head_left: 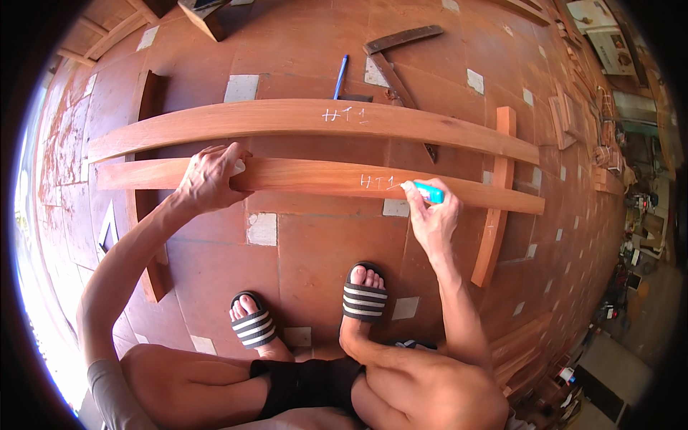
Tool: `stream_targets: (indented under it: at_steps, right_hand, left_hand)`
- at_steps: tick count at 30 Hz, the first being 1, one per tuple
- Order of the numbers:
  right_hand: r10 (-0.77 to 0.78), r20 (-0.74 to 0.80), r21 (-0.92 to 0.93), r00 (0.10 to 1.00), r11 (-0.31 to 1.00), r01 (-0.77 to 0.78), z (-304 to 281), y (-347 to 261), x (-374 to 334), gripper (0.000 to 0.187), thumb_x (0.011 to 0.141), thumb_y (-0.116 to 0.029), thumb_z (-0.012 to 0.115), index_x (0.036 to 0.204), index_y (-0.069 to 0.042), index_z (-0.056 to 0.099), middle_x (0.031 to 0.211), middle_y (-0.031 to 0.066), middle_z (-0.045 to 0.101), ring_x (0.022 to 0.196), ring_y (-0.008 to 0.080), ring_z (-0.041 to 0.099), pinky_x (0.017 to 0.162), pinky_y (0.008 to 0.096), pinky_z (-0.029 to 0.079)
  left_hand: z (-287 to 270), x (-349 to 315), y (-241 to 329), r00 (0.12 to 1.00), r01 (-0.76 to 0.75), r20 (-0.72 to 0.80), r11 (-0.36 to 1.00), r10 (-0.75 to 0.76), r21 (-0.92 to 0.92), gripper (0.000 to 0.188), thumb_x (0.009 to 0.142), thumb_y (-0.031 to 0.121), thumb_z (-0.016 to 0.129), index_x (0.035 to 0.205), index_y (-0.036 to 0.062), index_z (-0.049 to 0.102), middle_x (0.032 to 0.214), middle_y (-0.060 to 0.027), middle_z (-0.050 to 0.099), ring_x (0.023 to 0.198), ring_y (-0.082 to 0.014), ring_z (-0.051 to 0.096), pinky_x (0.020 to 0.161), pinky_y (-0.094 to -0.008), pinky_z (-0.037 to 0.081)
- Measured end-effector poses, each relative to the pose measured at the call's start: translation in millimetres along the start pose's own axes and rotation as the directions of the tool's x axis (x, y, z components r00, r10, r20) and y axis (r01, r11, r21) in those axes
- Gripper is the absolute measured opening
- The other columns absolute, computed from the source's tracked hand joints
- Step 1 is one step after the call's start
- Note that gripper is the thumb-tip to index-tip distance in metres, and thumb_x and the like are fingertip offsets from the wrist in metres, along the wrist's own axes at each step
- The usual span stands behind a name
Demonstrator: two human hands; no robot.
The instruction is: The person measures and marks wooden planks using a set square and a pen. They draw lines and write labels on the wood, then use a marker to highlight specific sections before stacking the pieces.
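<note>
Two long, reddish wooden planks lie side by side across supports: a near plank (308, 174) and a far, slightly arched plank (272, 117). White handwritten marks show on both. My left hand (210, 178) is wrapped over the near plank left of its middle, and a small white piece, its kind unclear, shows by the thumb. My right hand (435, 217) pinches a short blue correction pen (430, 192) over the same plank. Its white tip is at the end of the marks, touching the wood or just above it.
Beneath the planks are a left support (147, 276) and a right support (493, 236). Past the far plank lie a blue pen (341, 75) and a dark angled wooden tool (394, 75). A triangular square (107, 228) lies at left. My sandalled feet stand on the tiled floor (315, 247).
</note>
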State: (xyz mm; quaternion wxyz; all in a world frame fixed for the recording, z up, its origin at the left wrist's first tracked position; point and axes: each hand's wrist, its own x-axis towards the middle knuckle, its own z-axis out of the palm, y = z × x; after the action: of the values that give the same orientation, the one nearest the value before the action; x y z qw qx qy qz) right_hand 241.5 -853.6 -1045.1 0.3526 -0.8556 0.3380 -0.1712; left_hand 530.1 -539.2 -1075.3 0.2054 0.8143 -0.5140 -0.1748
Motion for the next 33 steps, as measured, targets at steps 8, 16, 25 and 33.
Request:
stream_targets:
  at_steps: [8, 16, 25, 33]
  right_hand:
    - [0.199, -0.112, 0.286, 0.974, 0.945, -0.161, -43, 19, 10, 0.026, 0.101, -0.020, 0.082, 0.102, 0.006, 0.078, 0.090, 0.0095, 0.078, 0.080, 0.0124, 0.070, 0.075, 0.0292, 0.058]
    - [0.296, -0.104, 0.534, 0.950, 0.822, -0.198, -37, 14, 13, 0.017, 0.100, -0.013, 0.082, 0.098, 0.003, 0.076, 0.090, 0.0071, 0.079, 0.084, 0.0105, 0.072, 0.073, 0.0291, 0.059]
    - [0.171, 0.060, 0.283, 0.983, 0.942, -0.181, -20, -14, -2, 0.027, 0.097, -0.026, 0.085, 0.099, 0.000, 0.081, 0.081, 0.0073, 0.079, 0.072, 0.0117, 0.073, 0.065, 0.0306, 0.057]
    - [0.089, -0.007, 0.306, 0.996, 0.949, -0.082, -19, -14, -2, 0.024, 0.098, -0.027, 0.082, 0.096, -0.003, 0.078, 0.079, 0.0102, 0.078, 0.072, 0.0204, 0.077, 0.067, 0.0340, 0.058]
  left_hand:
    - [-25, 22, -11, 0.959, 0.096, 0.276, 0.990, -0.064, -0.103, 0.069, 0.067, 0.043, 0.102, 0.110, 0.0052, 0.065, 0.093, -0.0159, 0.070, 0.089, -0.0386, 0.069, 0.084, -0.0486, 0.054]
    - [-11, 20, -35, 0.913, 0.245, 0.381, 0.944, -0.148, -0.220, 0.064, 0.069, 0.039, 0.102, 0.106, 0.0032, 0.064, 0.088, -0.0169, 0.064, 0.084, -0.0313, 0.063, 0.081, -0.0456, 0.052]
    - [7, -10, -43, 0.940, 0.190, 0.297, 0.981, -0.167, -0.049, 0.074, 0.060, 0.035, 0.104, 0.114, 0.0057, 0.062, 0.097, -0.0152, 0.065, 0.090, -0.0397, 0.061, 0.084, -0.0488, 0.050]
    - [24, -30, 16, 0.996, 0.019, 0.088, 0.999, -0.015, -0.051, 0.050, 0.063, 0.008, 0.091, 0.103, 0.0046, 0.060, 0.107, -0.0169, 0.068, 0.095, -0.0411, 0.063, 0.087, -0.0517, 0.050]
